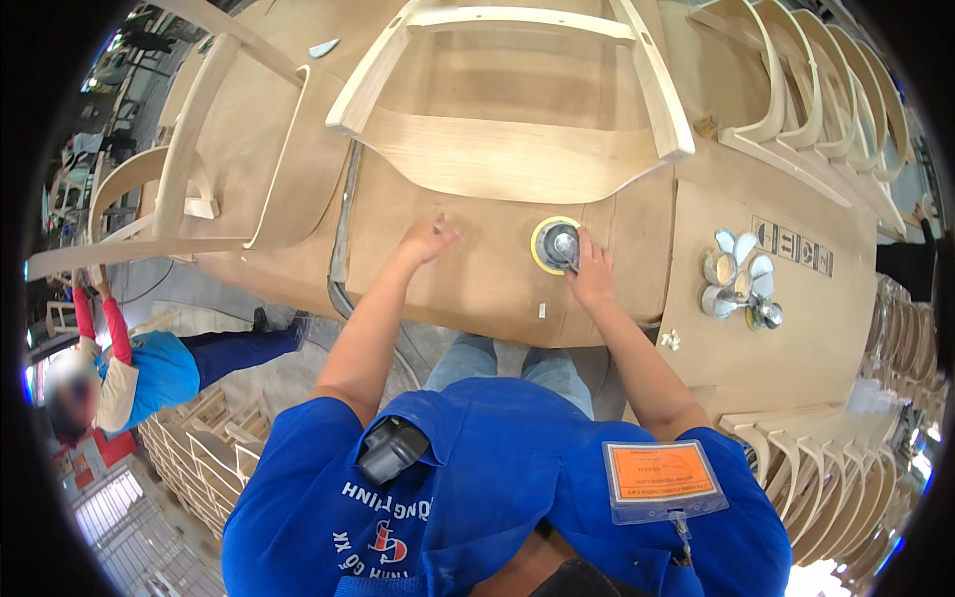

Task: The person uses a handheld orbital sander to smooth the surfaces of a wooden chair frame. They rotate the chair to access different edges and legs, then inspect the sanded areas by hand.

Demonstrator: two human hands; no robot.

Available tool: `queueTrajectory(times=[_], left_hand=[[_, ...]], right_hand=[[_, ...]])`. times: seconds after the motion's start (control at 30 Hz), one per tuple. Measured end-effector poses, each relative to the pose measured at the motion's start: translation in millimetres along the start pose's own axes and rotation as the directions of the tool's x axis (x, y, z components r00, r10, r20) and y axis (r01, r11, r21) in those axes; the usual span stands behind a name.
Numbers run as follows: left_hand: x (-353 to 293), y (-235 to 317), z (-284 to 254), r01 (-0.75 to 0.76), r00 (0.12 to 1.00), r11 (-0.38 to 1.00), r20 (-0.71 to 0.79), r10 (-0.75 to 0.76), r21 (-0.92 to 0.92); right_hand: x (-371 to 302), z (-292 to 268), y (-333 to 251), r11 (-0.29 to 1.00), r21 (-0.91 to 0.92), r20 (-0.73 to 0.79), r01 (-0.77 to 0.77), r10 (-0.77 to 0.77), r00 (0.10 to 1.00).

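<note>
A round sander (559,246) with a yellow-rimmed disc lies on the cardboard-covered table, its grey top showing. My right hand (594,277) grips its right side, with the fingers at the edge of the body. To the left, my left hand (428,243) hovers over or rests on the cardboard; I cannot tell which. It looks empty, thumb and forefinger apart and the other fingers partly curled. Just beyond both hands a pale wooden chair frame (517,159) lies with its broad curved panel toward me. A small white scrap (542,310) sits near the table's front edge.
Another wooden frame (184,129) stands at the left. Curved wooden parts (826,80) are lined up at the far right. Sanding discs and small tins (738,274) cluster on the right cardboard (796,343). A co-worker (149,368) in blue is at the left.
</note>
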State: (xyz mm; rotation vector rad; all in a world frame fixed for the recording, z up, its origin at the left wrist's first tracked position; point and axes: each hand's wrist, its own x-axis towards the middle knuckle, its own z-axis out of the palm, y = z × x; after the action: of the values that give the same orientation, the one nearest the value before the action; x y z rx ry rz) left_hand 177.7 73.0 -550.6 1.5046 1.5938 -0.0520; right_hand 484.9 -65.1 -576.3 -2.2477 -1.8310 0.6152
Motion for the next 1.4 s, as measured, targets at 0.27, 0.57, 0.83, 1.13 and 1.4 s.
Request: queueTrajectory(times=[0.27, 0.57, 0.83, 1.13, 1.4], left_hand=[[88.1, -67.3, -30.4, 0.016, 0.939, 0.664, -0.216, -0.267, -0.748], [148.7, -45.3, 15.3, -0.124, 0.988, -0.024, -0.121, -0.097, -0.992], [54.2, -38.7, -27.7, -0.070, 0.982, 0.430, -0.139, -0.131, -0.900], [-148.2, 14.2, -101.1, -0.256, 0.956, 0.438, -0.292, -0.015, -0.862], [-301.4, 75.5, -150.3, -0.676, 0.721, 0.383, -0.674, 0.163, -0.630]], right_hand=[[-18.1, 11.8, 55.0, 0.766, 0.518, -0.063, -0.381, 0.479, 0.876], [-3.8, 1.2, 74.9, 0.757, 0.486, -0.187, -0.436, 0.578, 0.794], [16.0, -85.8, 48.8, 0.416, 0.904, -0.288, 0.099, 0.420, 0.861], [37.7, -206.1, 13.9, -0.249, 0.942, -0.247, 0.225, -0.062, 0.967], [-15.0, -326.9, -38.6, -0.033, 0.894, -0.448, 0.447, -0.124, 0.885]])
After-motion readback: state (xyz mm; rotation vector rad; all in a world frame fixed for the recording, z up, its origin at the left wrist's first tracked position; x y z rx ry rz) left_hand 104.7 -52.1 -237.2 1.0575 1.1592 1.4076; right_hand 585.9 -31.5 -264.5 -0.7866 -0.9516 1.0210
